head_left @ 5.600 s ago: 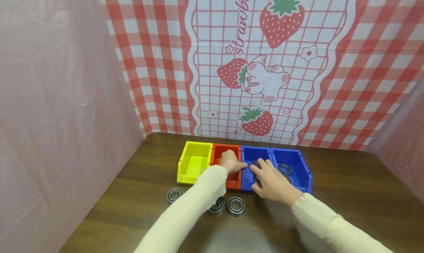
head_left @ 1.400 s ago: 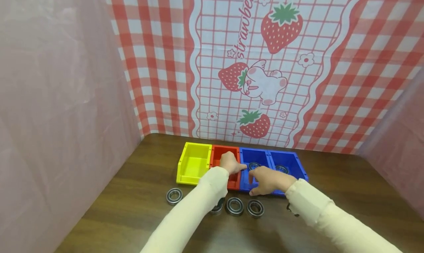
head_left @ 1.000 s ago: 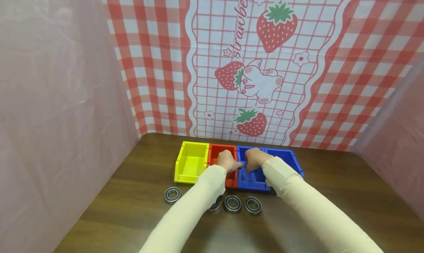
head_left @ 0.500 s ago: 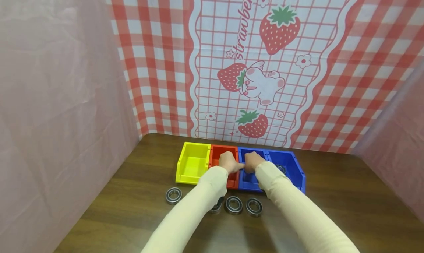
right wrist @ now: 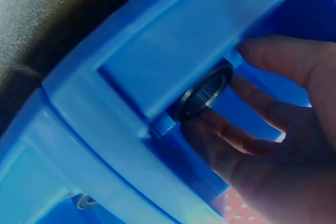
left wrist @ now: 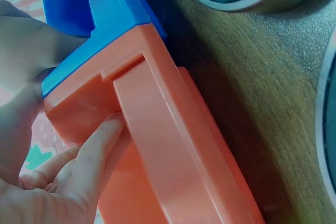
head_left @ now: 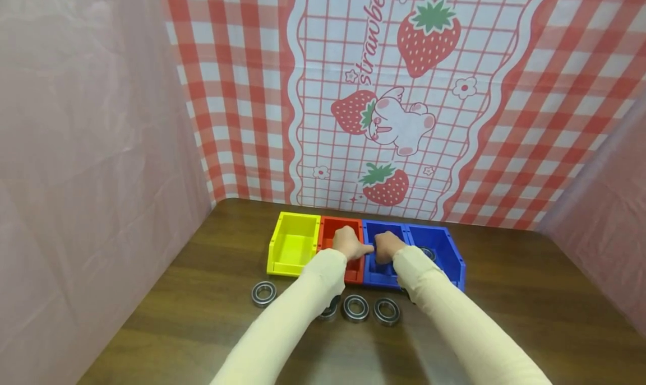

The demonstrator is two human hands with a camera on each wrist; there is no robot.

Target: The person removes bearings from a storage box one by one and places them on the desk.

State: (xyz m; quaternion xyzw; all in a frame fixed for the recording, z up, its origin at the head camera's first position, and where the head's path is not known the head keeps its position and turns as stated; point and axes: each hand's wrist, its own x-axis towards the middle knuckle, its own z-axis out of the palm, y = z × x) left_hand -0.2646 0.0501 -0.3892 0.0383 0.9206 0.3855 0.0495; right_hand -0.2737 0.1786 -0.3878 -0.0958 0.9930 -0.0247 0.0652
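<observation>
My left hand [head_left: 349, 243] reaches into the red bin [head_left: 356, 275]. In the left wrist view its fingers [left wrist: 97, 150] lie against the inside of the bin, and its thumb is across the wall on the blue side, so the wall is pinched between them. Inside the adjoining blue bin [head_left: 381, 281] is my right hand [head_left: 387, 247], its fingertips hidden from the head view. The right wrist view shows its curled fingers around a tilted ball bearing [right wrist: 206, 95] beside the bin's front lip. Another bearing [head_left: 428, 254] sits in the rightmost blue bin [head_left: 446, 245].
At the left end of the joined row stands a yellow bin [head_left: 295, 250]. Several bearings lie on the wooden table before the bins, including a left one [head_left: 264, 293], a middle one [head_left: 355, 308] and a right one [head_left: 386, 311]. A checked cloth [head_left: 242, 93] hangs behind.
A bearing has appeared on the table at the right of the others since the oldest frame. My right hand has lowered into the inner blue bin, onto a bearing. My left hand stays in place.
</observation>
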